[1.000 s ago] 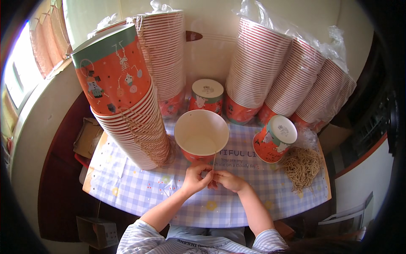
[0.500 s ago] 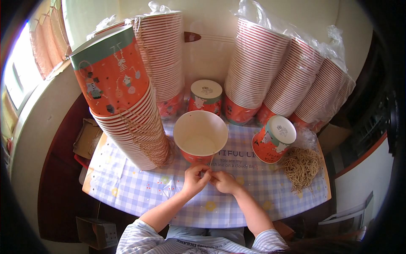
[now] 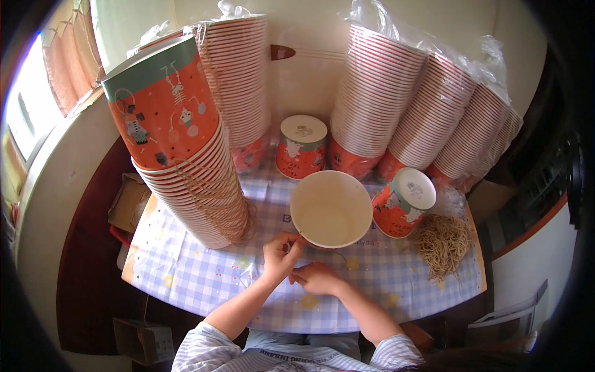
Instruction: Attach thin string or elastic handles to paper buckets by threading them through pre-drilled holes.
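Note:
A paper bucket (image 3: 331, 211) stands with its pale open mouth toward me. At its near left rim my left hand (image 3: 282, 255) is closed in a pinch, the fingertips at a thin cord by the edge. My right hand (image 3: 317, 278) is just below and to the right, fingers drawn together; anything between them is too small to make out. A thin brown cord (image 3: 342, 255) curls below the bucket's near side. Right of the bucket, an upside-down orange and green bucket (image 3: 404, 204) stands beside a heap of tan cords (image 3: 443, 245).
A tall, leaning stack of nested buckets (image 3: 192, 186) with cord handles rises at the left. Plastic-wrapped stacks (image 3: 378, 93) line the back. Another upturned bucket (image 3: 302, 149) stands between them. A blue checked cloth (image 3: 204, 279) covers the table.
The open bucket has shifted right and turned. My hands have parted: the left went up to the rim, the right slid slightly down and left.

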### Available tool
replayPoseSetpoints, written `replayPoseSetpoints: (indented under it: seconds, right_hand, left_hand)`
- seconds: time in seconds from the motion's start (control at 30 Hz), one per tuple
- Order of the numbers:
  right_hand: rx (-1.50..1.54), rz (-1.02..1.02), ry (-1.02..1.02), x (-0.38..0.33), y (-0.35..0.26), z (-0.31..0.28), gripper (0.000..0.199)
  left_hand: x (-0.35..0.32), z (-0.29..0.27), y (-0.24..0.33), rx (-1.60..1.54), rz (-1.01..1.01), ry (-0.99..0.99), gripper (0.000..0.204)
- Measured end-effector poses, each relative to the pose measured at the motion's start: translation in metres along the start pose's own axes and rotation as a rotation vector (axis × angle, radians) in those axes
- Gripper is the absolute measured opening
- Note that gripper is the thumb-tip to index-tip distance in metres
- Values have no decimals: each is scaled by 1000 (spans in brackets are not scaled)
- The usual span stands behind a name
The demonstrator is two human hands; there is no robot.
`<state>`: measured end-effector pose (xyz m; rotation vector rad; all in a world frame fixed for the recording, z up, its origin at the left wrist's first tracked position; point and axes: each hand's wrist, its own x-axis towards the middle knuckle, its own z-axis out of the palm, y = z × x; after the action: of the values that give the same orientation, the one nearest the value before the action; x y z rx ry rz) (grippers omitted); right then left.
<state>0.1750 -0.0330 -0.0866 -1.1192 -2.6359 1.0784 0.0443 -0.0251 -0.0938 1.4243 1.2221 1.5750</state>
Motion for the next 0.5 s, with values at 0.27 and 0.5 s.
replayPoseSetpoints:
  seconds: [0.27, 0.5]
  right_hand:
    - [-51, -34, -87, -2, -2, -2, 19]
    - [61, -90, -222, -7, -2, -16, 21]
  left_hand:
    - [2, -3, -6, -34, -14, 49, 4]
    - [6, -3, -1, 16, 81, 18, 4]
